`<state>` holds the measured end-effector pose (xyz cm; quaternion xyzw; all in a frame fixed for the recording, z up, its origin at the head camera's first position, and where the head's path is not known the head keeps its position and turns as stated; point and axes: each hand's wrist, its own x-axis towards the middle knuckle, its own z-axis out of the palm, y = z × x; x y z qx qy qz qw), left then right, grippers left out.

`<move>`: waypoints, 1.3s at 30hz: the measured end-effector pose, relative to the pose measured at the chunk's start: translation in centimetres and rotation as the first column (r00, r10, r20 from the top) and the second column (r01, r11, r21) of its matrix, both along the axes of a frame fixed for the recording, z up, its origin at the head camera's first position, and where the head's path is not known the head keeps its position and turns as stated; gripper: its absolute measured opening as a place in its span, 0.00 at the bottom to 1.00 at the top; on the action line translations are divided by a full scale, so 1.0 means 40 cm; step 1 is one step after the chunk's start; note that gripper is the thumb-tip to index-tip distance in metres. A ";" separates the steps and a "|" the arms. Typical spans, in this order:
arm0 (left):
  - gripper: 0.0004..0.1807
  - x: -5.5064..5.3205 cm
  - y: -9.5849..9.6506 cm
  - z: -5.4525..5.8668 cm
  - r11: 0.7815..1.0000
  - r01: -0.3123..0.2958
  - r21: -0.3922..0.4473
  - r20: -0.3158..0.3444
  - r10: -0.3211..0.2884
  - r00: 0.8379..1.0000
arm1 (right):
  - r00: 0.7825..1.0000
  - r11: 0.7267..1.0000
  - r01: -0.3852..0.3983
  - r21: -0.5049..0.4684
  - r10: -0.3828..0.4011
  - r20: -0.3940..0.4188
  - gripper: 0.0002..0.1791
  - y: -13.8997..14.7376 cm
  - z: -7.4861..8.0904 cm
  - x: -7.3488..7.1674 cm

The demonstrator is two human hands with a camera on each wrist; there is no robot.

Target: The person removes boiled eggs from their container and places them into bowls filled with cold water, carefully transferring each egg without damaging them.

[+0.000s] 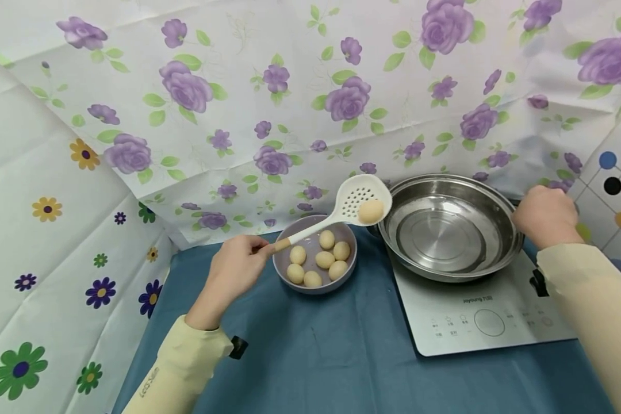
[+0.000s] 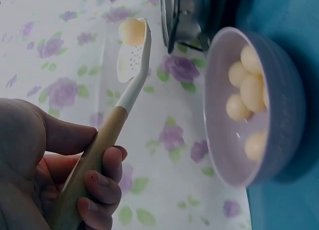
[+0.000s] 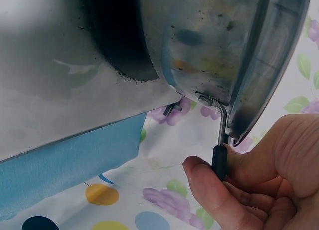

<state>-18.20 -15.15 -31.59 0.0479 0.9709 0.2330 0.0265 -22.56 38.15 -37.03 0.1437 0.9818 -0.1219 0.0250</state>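
Observation:
My left hand grips the wooden handle of a white slotted spoon. One pale egg lies on the spoon's head, held up beside the pot's left rim. Under the spoon's handle stands a mauve bowl with several more eggs in it. At the right, my right hand holds a wide steel pot by its side handle. The right wrist view shows thumb and fingers around that handle's black grip.
The pot sits on a silver induction cooker with a printed control panel. A blue cloth covers the table. Flower-patterned sheets hang close behind the bowl and pot, and more patterned covering stands at both sides.

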 end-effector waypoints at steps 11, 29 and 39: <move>0.15 0.021 -0.107 -0.048 0.990 -0.138 -0.034 0.015 0.139 0.990 | 1.000 1.000 -0.008 0.015 0.008 -0.010 0.18 -0.001 0.003 -0.002; 0.16 0.060 -0.217 -0.113 0.966 -0.192 -0.175 -0.036 0.189 0.981 | 1.000 1.000 -0.013 0.012 0.013 -0.020 0.17 0.003 -0.001 -0.003; 0.13 0.067 -0.227 -0.140 0.949 -0.166 -0.270 -0.175 0.121 0.977 | 1.000 1.000 -0.007 0.019 0.008 -0.011 0.18 0.002 -0.003 -0.005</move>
